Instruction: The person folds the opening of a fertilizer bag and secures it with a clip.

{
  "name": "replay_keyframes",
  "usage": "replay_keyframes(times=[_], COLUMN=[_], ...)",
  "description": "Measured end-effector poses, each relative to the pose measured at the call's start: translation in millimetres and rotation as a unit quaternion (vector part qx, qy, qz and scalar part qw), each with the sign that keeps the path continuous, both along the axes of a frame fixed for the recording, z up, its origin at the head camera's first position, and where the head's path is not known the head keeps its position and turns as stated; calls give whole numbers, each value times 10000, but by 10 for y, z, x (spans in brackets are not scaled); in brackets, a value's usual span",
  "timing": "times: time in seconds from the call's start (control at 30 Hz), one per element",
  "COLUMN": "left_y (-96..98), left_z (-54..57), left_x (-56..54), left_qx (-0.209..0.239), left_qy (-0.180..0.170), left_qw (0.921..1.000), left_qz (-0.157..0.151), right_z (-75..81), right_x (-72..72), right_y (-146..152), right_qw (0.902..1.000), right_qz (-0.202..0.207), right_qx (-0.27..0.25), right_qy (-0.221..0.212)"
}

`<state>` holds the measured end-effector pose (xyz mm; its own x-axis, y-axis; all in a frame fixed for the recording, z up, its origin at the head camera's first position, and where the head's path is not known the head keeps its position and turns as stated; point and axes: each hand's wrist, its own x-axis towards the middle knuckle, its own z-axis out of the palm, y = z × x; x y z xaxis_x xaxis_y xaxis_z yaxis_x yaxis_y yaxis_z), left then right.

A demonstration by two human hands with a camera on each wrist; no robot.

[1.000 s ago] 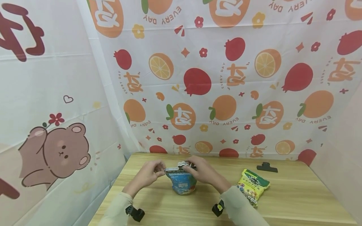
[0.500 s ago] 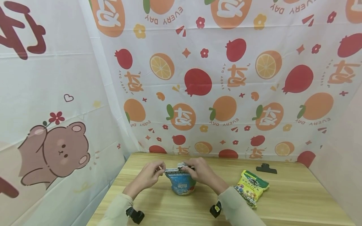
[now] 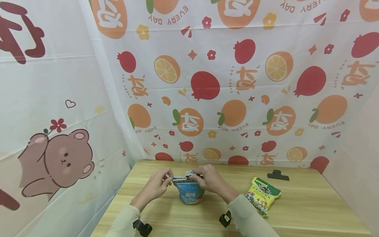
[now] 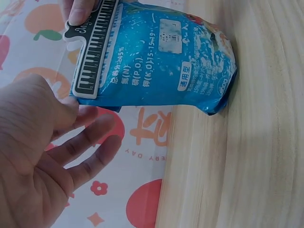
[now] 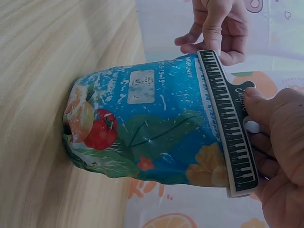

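Observation:
A blue fertilizer bag [image 3: 190, 194] with printed fruit and vegetables stands upright on the wooden table. Across its folded top runs a long bag clip [image 5: 228, 123] with a piano-key print. My left hand [image 3: 155, 185] pinches the bag's top corner at the clip's end between thumb and index finger, its other fingers spread loosely, as the left wrist view shows. My right hand [image 3: 211, 179] grips the clip's handle, thumb on the near side. Most of its fingers are hidden behind the clip in the right wrist view.
To the right lies a yellow and green packet [image 3: 263, 196]. Farther back is a black clip [image 3: 278, 175], lying on the table [image 3: 311, 207]. A fruit-printed cloth [image 3: 204, 85] hangs behind the table's far edge, and a bear-printed cloth [image 3: 63, 161] hangs at the left.
The head view has shifted slightly. Both hands stay at the top of the bag with only small finger movements; the bag remains in the same place.

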<state>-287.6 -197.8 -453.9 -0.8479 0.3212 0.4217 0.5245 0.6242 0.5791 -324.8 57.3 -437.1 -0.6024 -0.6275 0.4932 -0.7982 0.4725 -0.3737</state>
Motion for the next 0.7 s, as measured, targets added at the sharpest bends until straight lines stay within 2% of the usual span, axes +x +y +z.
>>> replay_keyframes(times=[0.23, 0.4, 0.5, 0.6, 0.7], left_y=[2, 50, 89, 115, 129], left_z=[-10, -59, -92, -116, -134], left_x=[33, 26, 10, -12, -42], left_qx=[463, 499, 455, 502, 600], left_qy=[-735, -809, -721, -745, -885], left_qw=[9962, 9953, 9961, 9954, 9930], left_qz=[107, 189, 222, 321, 496], right_z=[-11, -80, -132, -197, -275], right_x=[20, 5, -33, -65, -80], right_y=[10, 104, 194, 272, 330], right_qw=[9975, 9919, 9848, 9738, 9635], right_qz=[-378, -679, -915, -1154, -1148], right_qx=[368, 415, 230, 31, -56], right_qy=[-461, -987, -1456, -1962, -2417])
